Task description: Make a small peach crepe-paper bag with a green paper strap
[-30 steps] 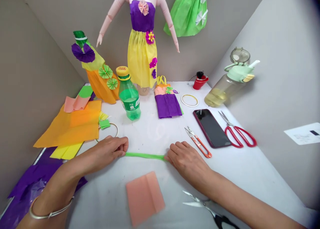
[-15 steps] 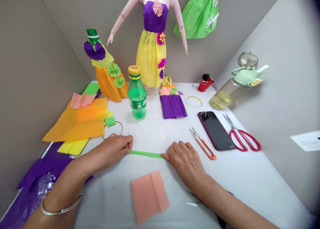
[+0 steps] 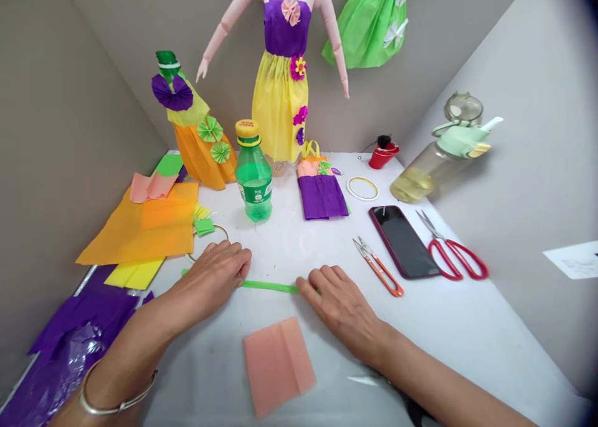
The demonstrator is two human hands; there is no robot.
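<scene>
A narrow green strip (image 3: 271, 286) lies stretched across the white table between my two hands. My left hand (image 3: 218, 270) is closed on its left end, and a bit of green shows beyond the far side of that hand. The fingers of my right hand (image 3: 334, 299) curl down over the strip's right end, pressing it to the table. Nearer to me lies a folded pink sheet (image 3: 279, 366), touched by neither hand. A thin ring (image 3: 222, 229) is partly hidden behind my left hand.
Orange sheets (image 3: 154, 221) and purple material (image 3: 79, 346) are at the left. Behind my hands stand a green bottle (image 3: 255, 187) and a dressed doll (image 3: 283, 97). Orange snips (image 3: 380, 271), a phone (image 3: 404, 243), red scissors (image 3: 451, 253) and a tilted-looking drink bottle (image 3: 434, 159) are at the right.
My left hand has shifted slightly right along the strip, and green now shows at its left. My right hand's fingers have moved left over the strip's end.
</scene>
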